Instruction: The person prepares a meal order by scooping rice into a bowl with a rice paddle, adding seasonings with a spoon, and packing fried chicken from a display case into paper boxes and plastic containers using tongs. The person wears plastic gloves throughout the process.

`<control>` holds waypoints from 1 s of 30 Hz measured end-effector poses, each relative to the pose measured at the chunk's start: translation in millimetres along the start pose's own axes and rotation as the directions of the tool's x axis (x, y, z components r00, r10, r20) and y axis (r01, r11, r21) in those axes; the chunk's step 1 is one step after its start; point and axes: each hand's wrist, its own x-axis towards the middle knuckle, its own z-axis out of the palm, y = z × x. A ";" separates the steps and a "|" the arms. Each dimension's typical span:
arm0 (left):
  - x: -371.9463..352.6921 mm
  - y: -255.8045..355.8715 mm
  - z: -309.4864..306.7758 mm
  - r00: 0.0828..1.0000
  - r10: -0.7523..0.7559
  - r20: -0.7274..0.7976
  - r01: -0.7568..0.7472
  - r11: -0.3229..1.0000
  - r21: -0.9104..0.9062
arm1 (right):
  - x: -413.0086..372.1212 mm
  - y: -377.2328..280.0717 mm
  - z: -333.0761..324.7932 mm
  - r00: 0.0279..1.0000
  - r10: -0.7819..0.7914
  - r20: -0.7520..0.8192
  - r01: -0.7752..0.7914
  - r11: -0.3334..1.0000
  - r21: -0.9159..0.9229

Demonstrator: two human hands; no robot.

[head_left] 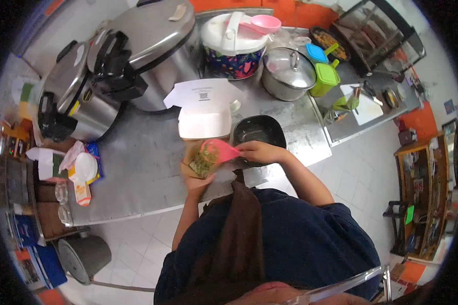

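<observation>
My left hand (197, 184) holds a small brown paper container (188, 170) from below, near the table's front edge. Green, leafy-looking food (201, 163) shows in it, a little blurred. My right hand (260, 151) is closed on the handle of a pink scoop (223, 151), whose bowl is over the food. Just behind stands an open white box (204, 124) with its lid up. A black square tub (260, 133) is beside my right hand, which partly covers its front edge.
Large steel pressure cookers (155, 40) stand at the back left. Behind the box are a patterned pail (234, 58) and a lidded pot (289, 76). Green containers (326, 76) and a white board (364, 107) are to the right. Packets (84, 170) lie at the left edge.
</observation>
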 end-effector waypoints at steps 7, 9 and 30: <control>-16.1 37.6 -19.5 0.992 -0.088 -0.085 0.082 0.994 -0.070 | -98.6 68.9 -26.7 0.797 0.537 -0.275 -0.457 0.835 0.306; -22.5 22.5 -32.6 0.999 -0.029 0.018 0.026 0.989 0.144 | -99.6 75.5 -35.6 0.795 0.435 -0.422 -0.496 0.867 -0.040; 8.8 3.5 -75.1 0.809 -0.029 -0.588 -0.002 0.999 -0.052 | 5.3 84.4 -88.1 0.328 -0.058 -0.943 -0.666 0.693 -0.274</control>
